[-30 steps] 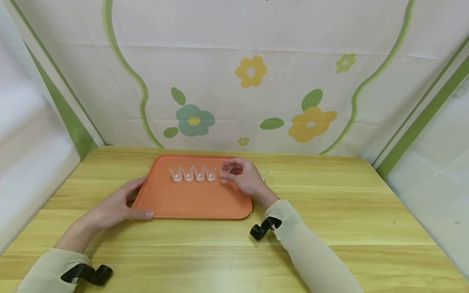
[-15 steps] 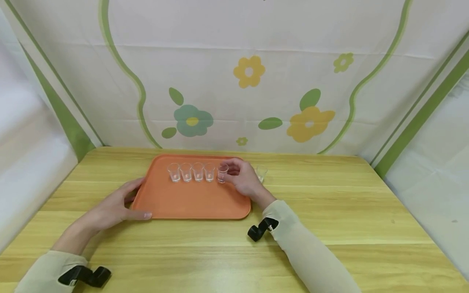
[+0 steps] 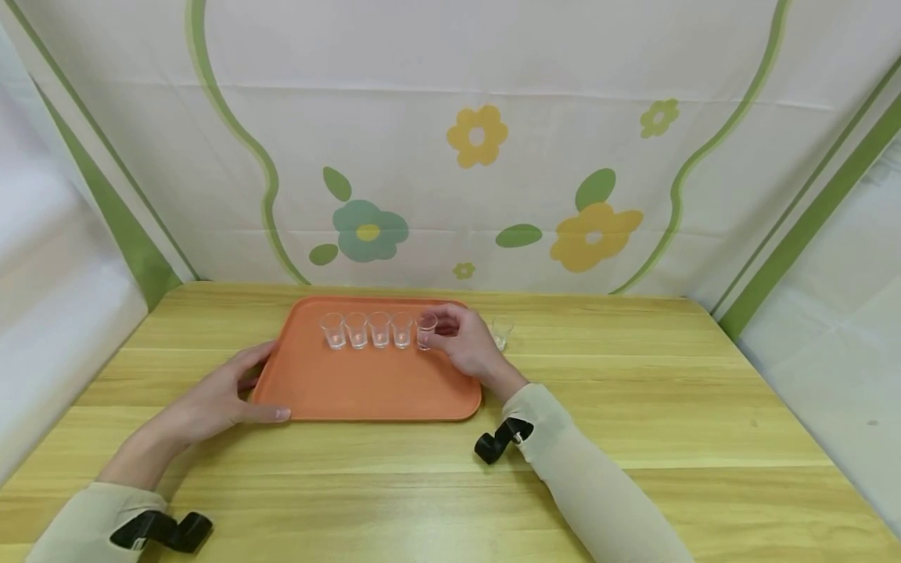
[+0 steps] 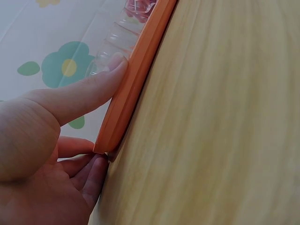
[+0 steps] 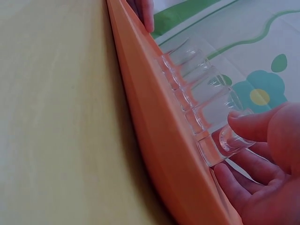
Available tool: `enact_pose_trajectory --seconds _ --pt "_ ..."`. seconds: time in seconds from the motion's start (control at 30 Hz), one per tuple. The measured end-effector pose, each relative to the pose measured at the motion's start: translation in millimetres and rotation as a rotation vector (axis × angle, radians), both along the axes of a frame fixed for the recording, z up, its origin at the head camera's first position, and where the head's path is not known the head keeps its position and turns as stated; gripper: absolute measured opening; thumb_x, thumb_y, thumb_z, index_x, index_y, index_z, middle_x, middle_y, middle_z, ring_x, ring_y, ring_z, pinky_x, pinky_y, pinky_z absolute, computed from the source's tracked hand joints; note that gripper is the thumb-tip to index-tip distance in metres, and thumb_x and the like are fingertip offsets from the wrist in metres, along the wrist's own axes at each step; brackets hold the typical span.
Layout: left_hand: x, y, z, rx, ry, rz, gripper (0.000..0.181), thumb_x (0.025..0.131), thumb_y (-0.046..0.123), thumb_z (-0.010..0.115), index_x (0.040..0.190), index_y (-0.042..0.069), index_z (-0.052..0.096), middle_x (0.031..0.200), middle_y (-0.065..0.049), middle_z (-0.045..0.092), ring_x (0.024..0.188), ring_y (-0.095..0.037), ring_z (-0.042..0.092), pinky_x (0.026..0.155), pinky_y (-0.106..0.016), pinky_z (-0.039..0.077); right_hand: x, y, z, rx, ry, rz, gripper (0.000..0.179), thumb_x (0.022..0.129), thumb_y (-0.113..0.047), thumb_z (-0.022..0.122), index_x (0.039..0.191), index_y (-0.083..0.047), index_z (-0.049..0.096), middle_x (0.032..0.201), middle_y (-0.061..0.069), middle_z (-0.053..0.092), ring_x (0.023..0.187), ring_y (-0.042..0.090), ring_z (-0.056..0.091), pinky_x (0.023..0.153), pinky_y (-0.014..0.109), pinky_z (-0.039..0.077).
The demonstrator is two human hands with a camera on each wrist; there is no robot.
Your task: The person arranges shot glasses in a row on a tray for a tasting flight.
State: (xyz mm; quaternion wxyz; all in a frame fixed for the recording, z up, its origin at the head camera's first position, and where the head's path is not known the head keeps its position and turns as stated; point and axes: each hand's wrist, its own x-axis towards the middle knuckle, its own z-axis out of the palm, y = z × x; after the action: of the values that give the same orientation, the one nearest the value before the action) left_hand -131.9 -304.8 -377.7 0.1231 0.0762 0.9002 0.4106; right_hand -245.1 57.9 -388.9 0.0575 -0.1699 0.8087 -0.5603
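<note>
On an orange tray (image 3: pixel 366 391), several small clear shot glasses (image 3: pixel 380 332) stand upright in a row toward the back. My right hand (image 3: pixel 468 344) pinches another shot glass (image 3: pixel 426 321) between thumb and fingers at the row's right end. In the right wrist view that held glass (image 5: pixel 210 149) is upright on the tray, close beside its neighbour. My left hand (image 3: pixel 207 403) holds the tray's left side near the front corner. The left wrist view has its thumb (image 4: pixel 96 86) against the rim and the other fingers at the corner's edge.
One more clear shot glass (image 3: pixel 500 334) stands on the wooden table (image 3: pixel 633 391), just right of the tray and behind the right hand. A white flowered cloth (image 3: pixel 436 195) hangs along the table's back edge.
The held shot glass has shifted slightly left, toward the row. The glass on the table shows more fully from behind the right hand. The left hand stays on the tray.
</note>
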Motion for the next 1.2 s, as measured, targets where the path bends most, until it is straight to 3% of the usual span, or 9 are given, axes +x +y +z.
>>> enact_pose_trajectory --seconds 0.57,0.73,0.87,1.03,1.2 --pt "0.0 -0.7 0.1 0.001 0.008 -0.009 0.113 0.09 0.029 0.087 0.17 0.0 0.011 0.17 -0.037 0.018 0.144 -0.064 0.039 0.112 -0.071 0.042 1.7 -2.0 0.7 0.025 -0.003 -0.015 0.038 0.096 -0.014 0.08 0.132 -0.009 0.072 0.127 0.009 0.076 0.117 0.025 0.073 0.104 0.039 0.058" --pt "1.6 -2.2 0.4 0.001 -0.002 -0.004 0.114 0.09 0.029 0.086 0.17 0.0 0.01 0.17 -0.038 0.017 0.144 -0.064 0.038 0.111 -0.073 0.042 2.3 -3.3 3.7 0.03 -0.026 -0.023 0.047 0.094 -0.015 0.083 0.139 -0.01 0.068 0.128 0.008 0.077 0.119 0.026 0.072 0.106 0.043 0.057" --pt "2.6 -3.2 0.3 -0.003 -0.005 0.002 0.114 0.09 0.028 0.086 0.17 0.0 0.01 0.17 -0.038 0.017 0.144 -0.065 0.038 0.11 -0.073 0.042 3.0 -2.5 11.2 0.02 -0.046 -0.025 0.059 0.093 -0.016 0.083 0.148 -0.011 0.061 0.137 0.009 0.073 0.126 0.028 0.069 0.111 0.046 0.054" --pt "2.2 -3.4 0.4 -0.007 -0.005 0.002 0.114 0.091 0.029 0.086 0.17 0.0 0.009 0.17 -0.038 0.018 0.144 -0.065 0.038 0.11 -0.073 0.043 5.0 3.5 27.4 -0.062 -0.048 -0.001 0.06 0.093 -0.014 0.083 0.148 -0.014 0.06 0.146 0.013 0.067 0.136 0.034 0.063 0.114 0.047 0.052" --pt "1.5 -2.4 0.9 -0.008 -0.007 -0.003 0.114 0.091 0.029 0.086 0.17 0.0 0.009 0.17 -0.038 0.017 0.144 -0.065 0.038 0.11 -0.074 0.042 5.6 17.8 44.7 -0.146 0.019 0.009 0.057 0.094 -0.01 0.081 0.147 -0.01 0.061 0.143 0.014 0.069 0.135 0.034 0.064 0.114 0.046 0.052"
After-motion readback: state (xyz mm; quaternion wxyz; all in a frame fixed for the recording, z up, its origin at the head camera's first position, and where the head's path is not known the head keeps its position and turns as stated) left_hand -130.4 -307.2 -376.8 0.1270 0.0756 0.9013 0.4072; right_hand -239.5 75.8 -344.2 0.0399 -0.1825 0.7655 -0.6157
